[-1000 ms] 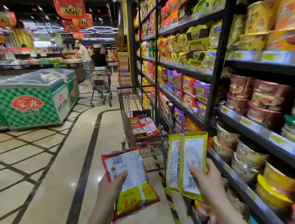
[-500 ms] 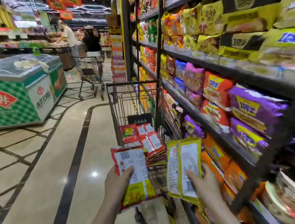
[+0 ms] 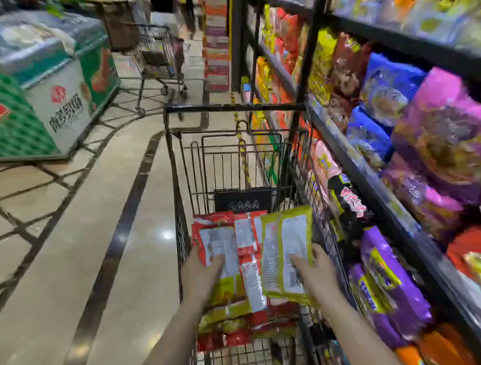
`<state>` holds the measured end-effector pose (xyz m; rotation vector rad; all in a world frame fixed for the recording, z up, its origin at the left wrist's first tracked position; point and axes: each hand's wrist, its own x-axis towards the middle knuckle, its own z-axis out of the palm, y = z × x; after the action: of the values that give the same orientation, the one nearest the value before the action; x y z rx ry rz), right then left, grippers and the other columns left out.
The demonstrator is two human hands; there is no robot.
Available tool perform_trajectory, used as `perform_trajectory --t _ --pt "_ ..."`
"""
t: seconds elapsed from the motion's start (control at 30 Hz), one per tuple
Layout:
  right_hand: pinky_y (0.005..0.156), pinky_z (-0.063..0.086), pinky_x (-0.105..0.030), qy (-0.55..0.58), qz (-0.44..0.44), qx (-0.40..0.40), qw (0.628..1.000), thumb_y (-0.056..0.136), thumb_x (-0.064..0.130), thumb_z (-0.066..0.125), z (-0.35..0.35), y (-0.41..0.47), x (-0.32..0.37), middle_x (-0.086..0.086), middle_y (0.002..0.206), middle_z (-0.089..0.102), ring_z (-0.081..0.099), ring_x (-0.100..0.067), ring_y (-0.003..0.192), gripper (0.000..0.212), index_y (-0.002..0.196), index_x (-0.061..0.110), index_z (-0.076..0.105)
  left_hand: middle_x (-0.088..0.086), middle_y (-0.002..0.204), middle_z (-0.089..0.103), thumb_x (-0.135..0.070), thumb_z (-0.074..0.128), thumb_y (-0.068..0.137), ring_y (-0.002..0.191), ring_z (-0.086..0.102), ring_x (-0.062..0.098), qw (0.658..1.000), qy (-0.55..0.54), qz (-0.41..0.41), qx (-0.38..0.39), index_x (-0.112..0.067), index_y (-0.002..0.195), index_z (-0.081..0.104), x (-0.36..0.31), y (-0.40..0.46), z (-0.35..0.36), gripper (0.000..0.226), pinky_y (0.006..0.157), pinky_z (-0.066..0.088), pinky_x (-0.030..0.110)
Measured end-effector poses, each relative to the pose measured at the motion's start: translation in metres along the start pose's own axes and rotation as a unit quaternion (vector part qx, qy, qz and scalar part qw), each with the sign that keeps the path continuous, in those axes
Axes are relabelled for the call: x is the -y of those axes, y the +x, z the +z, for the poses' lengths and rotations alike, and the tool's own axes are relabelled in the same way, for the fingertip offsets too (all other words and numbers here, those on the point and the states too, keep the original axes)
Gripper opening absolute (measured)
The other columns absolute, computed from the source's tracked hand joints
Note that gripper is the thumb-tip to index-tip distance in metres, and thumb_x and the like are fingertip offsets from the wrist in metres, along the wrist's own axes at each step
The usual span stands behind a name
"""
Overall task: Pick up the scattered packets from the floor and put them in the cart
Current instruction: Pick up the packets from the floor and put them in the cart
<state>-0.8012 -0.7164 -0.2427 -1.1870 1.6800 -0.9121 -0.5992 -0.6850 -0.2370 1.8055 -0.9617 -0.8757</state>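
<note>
Open cart basket (image 3: 232, 165) lies ahead of both hands. Packet pile (image 3: 249, 268) beneath them. Shelf rack (image 3: 378, 188) close beside right hand (image 3: 315, 271).

Both hands now reach forward over the cart (image 3: 175, 170), where a second ago they hung short of it above the floor. The left hand (image 3: 202, 274) brings its red packet (image 3: 220, 251) down onto the packets piled beneath it, and the right hand (image 3: 317, 272) carries its yellow packets (image 3: 287, 247) inside the basket (still gripped, thumb on top).
</note>
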Motion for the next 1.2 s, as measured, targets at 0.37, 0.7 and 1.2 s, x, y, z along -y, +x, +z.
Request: perform_trajectory --t 0.37,0.7,1.2 --pt "0.098 0.042 -0.036 -0.125 0.121 0.115 0.978 0.089 0.02 0.061 0.112 0.233 -0.037 -0.014 0.132 0.053 0.052 -0.031 0.121 0.052 0.135 0.0 0.044 0.009 0.088 0.069 -0.051 0.057 0.054 0.086 0.064 0.026 0.99 0.037 -0.138 0.005 -0.012 0.096 0.063 0.065 0.222 0.076 0.057 0.078 0.05 0.035" --pt "0.094 0.041 -0.035 -0.261 0.15 0.102 0.948 0.086 0.017 0.064 0.138 0.297 -0.082 -0.023 0.129 0.054 0.051 -0.035 0.119 0.054 0.133 0.001 0.045 0.021 0.123 0.054 -0.031 0.072 0.07 0.119 0.049 0.036 0.97 0.194 -0.144 -0.003 -0.004 0.129 0.045 0.118 0.279 0.099 0.07 0.094 0.042 0.041" --pt "0.101 0.039 -0.036 -0.241 0.152 0.119 0.951 0.095 0.021 0.051 0.133 0.288 -0.074 -0.017 0.144 0.041 0.046 -0.034 0.127 0.062 0.147 0.007 0.02 0.023 0.14 0.036 -0.031 0.059 0.087 0.129 0.035 0.036 0.946 0.29 -0.142 0.018 0.0 0.144 0.023 0.125 0.282 0.1 0.073 0.106 0.034 0.042"
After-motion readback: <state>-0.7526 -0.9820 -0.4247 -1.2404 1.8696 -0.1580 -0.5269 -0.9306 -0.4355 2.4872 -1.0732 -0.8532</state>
